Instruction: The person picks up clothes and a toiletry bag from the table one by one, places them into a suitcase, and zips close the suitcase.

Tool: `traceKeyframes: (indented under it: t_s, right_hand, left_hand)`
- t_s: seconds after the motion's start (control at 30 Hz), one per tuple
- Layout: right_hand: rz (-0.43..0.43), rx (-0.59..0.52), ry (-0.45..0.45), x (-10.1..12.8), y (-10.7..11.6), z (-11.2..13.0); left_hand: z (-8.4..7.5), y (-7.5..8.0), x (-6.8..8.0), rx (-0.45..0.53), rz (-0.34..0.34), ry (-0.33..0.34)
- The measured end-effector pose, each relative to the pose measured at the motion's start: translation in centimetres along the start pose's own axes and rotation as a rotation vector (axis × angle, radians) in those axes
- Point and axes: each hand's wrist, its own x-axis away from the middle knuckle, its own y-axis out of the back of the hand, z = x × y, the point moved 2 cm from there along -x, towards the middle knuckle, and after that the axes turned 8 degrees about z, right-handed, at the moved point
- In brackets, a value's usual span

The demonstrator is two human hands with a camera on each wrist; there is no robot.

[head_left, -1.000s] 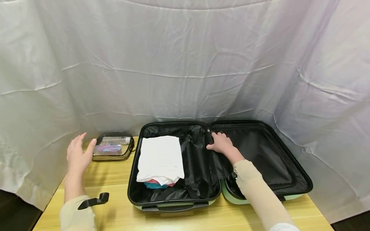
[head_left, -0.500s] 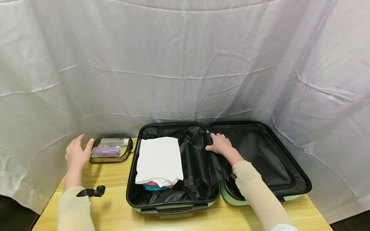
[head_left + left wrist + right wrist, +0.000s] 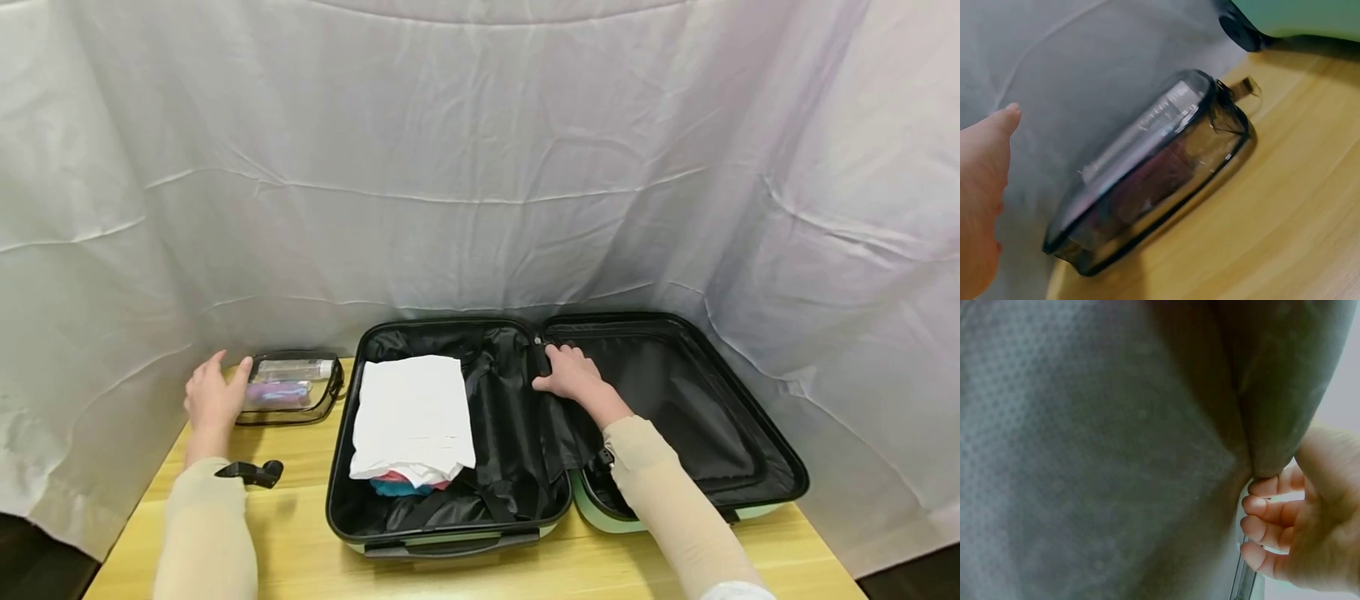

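Note:
A clear toiletry pouch (image 3: pixel 288 387) with a black rim lies on the wooden table (image 3: pixel 300 550), left of an open mint-green suitcase (image 3: pixel 450 533). My left hand (image 3: pixel 216 387) is open just left of the pouch, thumb near its end. In the left wrist view the left hand (image 3: pixel 982 187) shows a small gap to the pouch (image 3: pixel 1154 169). My right hand (image 3: pixel 570 373) is at the suitcase hinge. The right wrist view shows its fingers (image 3: pixel 1269 528) curled round the black lining flap (image 3: pixel 1116 456). Folded white cloth (image 3: pixel 414 412) lies on coloured clothes in the left half.
The suitcase's right half (image 3: pixel 675 400) shows only black lining. A white cloth backdrop (image 3: pixel 480 167) hangs close behind and to both sides of the table. The table's front edge runs below the suitcase. A black strap (image 3: pixel 251 473) sticks out at my left wrist.
My left hand has moved forward and right, closing in on the pouch's left end. My right hand has stayed at the hinge on the lining.

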Motion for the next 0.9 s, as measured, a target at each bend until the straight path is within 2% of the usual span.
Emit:
traceKeyframes:
  t_s: [0.3,0.6,0.9]
  right_hand:
    - [0.010,-0.010,-0.003,-0.5,-0.3,-0.2]
    - [0.008,-0.013,-0.010,-0.3,-0.2,-0.2]
    - [0.018,-0.023,0.002,-0.1,0.1,-0.1]
  left_hand:
    - [0.7,-1.7,-0.7,-0.012,0.063,0.088]
    - [1.4,-3.2,-1.0,-0.053,0.159,0.102]
    - [1.5,-3.5,-0.5,-0.052,0.167,0.113]
